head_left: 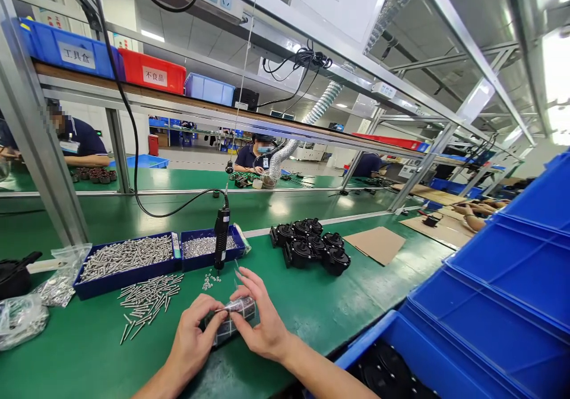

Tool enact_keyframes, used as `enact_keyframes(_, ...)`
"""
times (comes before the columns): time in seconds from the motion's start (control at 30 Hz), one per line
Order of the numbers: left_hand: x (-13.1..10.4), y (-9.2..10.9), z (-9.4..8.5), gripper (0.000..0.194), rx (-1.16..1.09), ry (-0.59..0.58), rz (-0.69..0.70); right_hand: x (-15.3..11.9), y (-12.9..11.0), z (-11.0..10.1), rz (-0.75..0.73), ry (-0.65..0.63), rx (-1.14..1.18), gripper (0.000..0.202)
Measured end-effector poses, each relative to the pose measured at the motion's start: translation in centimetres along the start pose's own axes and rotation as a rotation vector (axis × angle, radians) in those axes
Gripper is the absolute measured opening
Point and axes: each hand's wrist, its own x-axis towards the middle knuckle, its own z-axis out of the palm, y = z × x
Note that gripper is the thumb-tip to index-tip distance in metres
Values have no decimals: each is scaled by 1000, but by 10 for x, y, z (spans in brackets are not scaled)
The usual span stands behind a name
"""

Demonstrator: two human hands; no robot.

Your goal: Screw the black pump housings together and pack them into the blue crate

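Both hands are on a dark, shiny packet (pixel 243 309) with pale grid lines, close to the bench's front edge. My left hand (pixel 193 331) pinches its near left part between thumb and fingers. On the other side, my right hand (pixel 262 322) presses its thumb against the packet, with the upper fingers raised. A thin see-through strip stands up beside the right fingertips. Just beyond the hands lie small loose nuts (pixel 209 280), and to their left a spread of long screws (pixel 149 298). A black electric screwdriver (pixel 221 238) hangs upright behind the nuts.
Blue trays hold screws (pixel 129 259) and small metal parts (pixel 209 246). Black round housings (pixel 312 244) and cardboard (pixel 376 243) lie right of centre. A blue bin (pixel 378 339) with black parts stands front right. Plastic bags (pixel 20 322) sit left. Co-workers (pixel 256 155) sit beyond the frame.
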Motion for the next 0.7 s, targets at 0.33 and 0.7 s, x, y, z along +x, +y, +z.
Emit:
enact_keyframes(0.33,1,-4,-2,21,72,68,68,2,-6,-1,-31,34,10,77)
enact_keyframes(0.7,-1,-8,-6,18,151,52,322,1,-2,9,94,51,98,78)
